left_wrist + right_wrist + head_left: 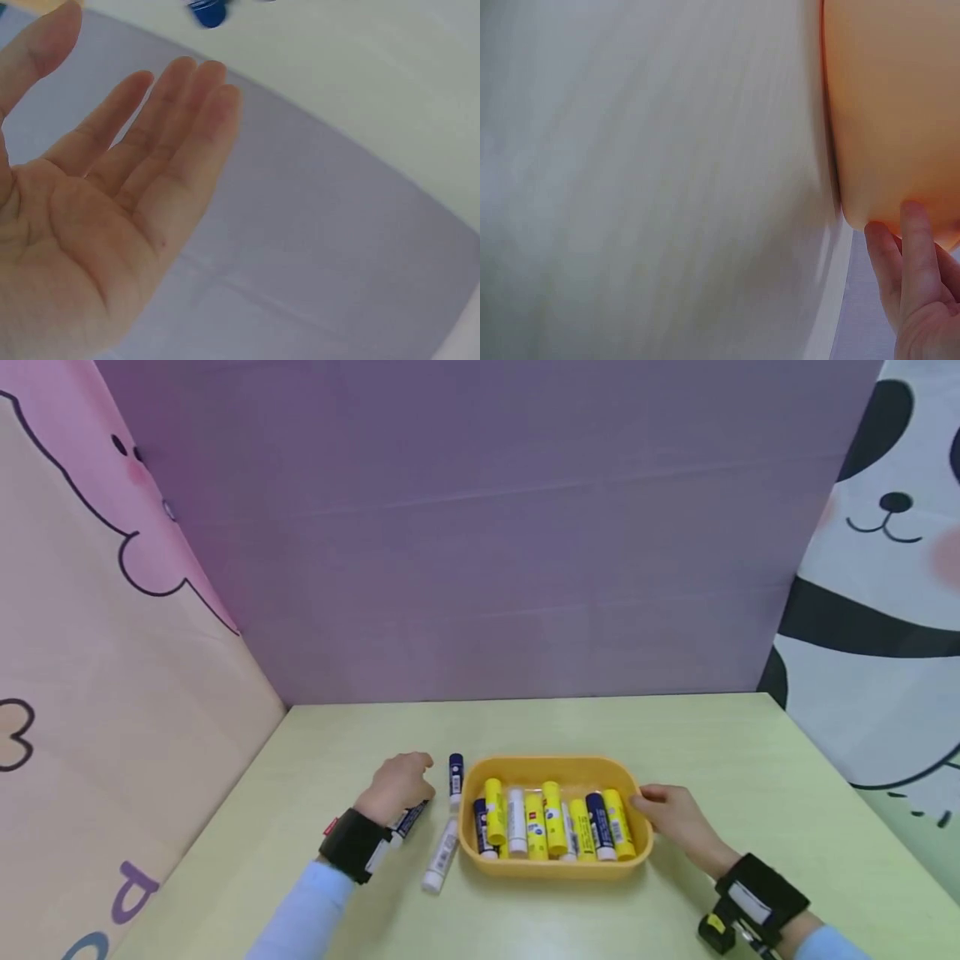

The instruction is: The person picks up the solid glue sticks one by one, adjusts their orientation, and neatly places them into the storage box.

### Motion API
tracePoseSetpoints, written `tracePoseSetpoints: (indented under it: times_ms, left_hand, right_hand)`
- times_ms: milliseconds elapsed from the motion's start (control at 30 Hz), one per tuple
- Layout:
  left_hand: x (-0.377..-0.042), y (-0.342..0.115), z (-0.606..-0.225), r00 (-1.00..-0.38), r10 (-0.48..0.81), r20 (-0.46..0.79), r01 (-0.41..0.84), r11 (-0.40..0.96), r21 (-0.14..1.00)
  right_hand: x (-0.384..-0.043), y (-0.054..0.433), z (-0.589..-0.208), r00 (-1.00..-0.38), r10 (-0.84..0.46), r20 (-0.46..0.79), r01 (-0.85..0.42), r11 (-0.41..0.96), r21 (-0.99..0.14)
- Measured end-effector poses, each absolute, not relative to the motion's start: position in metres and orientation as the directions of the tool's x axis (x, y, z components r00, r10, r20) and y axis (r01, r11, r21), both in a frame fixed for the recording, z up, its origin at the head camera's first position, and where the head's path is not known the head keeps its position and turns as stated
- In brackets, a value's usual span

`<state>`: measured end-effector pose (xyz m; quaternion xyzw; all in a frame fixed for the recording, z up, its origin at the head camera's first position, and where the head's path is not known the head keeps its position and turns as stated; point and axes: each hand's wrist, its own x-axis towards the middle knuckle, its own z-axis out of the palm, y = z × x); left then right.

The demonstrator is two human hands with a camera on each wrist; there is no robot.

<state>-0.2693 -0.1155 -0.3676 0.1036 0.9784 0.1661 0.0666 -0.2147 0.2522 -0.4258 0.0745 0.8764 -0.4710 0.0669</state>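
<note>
A yellow plastic basket [551,870] holds several glue sticks, some yellow [553,818], some white and navy [600,825]. My right hand [675,818] grips the basket's right end, thumb at the rim; in the right wrist view its fingers [919,255] lie against the outer wall [892,112]. Left of the basket, my left hand [397,787] hovers over a navy-and-white glue stick [410,818], which it partly hides. The left wrist view shows that palm [67,247] with relaxed, extended fingers and nothing held. A blue cap [208,13] shows beyond them.
Between the left hand and the basket lie two loose glue sticks, one navy-capped [456,777] and one mostly white [441,856]. The pale table [555,918] ends at a purple cloth backdrop [517,543]. Printed cloths hang at both sides.
</note>
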Motion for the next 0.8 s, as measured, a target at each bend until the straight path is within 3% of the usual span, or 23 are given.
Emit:
tracePoseSetpoints:
  times_ms: [300, 800]
  left_hand:
    - [-0.273, -0.133, -0.393, -0.972, 0.117, -0.202, 0.035, 0.929, 0.369]
    - [-0.274, -0.136, -0.409, -0.962, 0.076, -0.263, -0.016, 0.943, 0.332]
  right_hand:
    - [-0.214, 0.252, -0.425, -0.979, 0.074, -0.188, 0.197, 0.541, -0.817]
    - [-0.213, 0.252, -0.426, -0.979, 0.077, -0.187, 0.198, 0.546, -0.814]
